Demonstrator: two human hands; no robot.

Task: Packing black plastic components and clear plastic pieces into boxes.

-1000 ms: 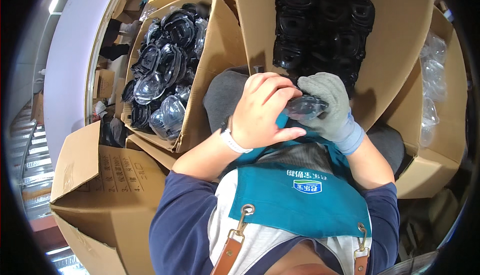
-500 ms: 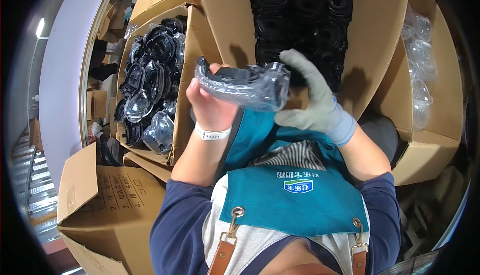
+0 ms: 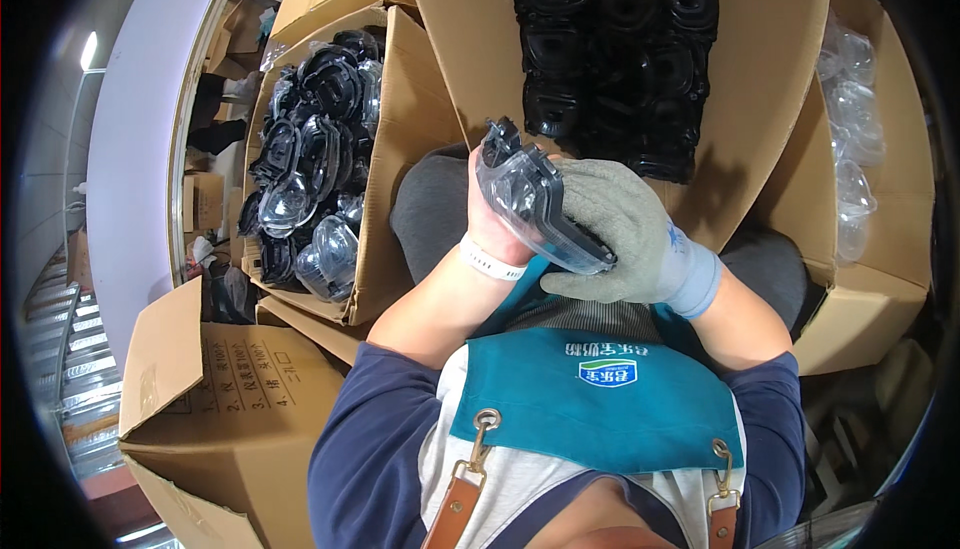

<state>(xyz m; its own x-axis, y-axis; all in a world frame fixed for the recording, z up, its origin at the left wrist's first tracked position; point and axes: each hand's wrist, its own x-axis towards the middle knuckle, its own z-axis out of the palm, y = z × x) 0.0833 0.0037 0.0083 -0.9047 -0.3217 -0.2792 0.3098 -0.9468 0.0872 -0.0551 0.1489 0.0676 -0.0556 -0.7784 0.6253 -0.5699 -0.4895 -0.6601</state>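
A curved clear plastic cover with a black frame (image 3: 527, 194) is held tilted in front of my apron, its black edge facing up and right. My bare left hand (image 3: 490, 217), with a white band at the wrist, is closed round its left side; most of those fingers are hidden behind the piece. Around the right side curls my right hand (image 3: 622, 234), in a grey knit glove, its palm and fingers against the frame. Beyond both hands, dark black plastic parts (image 3: 560, 49) lie in rows within a large cardboard box (image 3: 470, 49).
At left, an open carton (image 3: 395, 119) holds many black-framed clear covers (image 3: 300, 164). Another carton (image 3: 880, 289) at right contains clear plastic domes (image 3: 855, 119). A flapped cardboard box (image 3: 250, 439) stands at the lower left, near a pale wall panel (image 3: 150, 119).
The cover has moved right and turned from nearly level to a steep tilt. My gloved right hand, formerly spread beside it, has closed on its right side.
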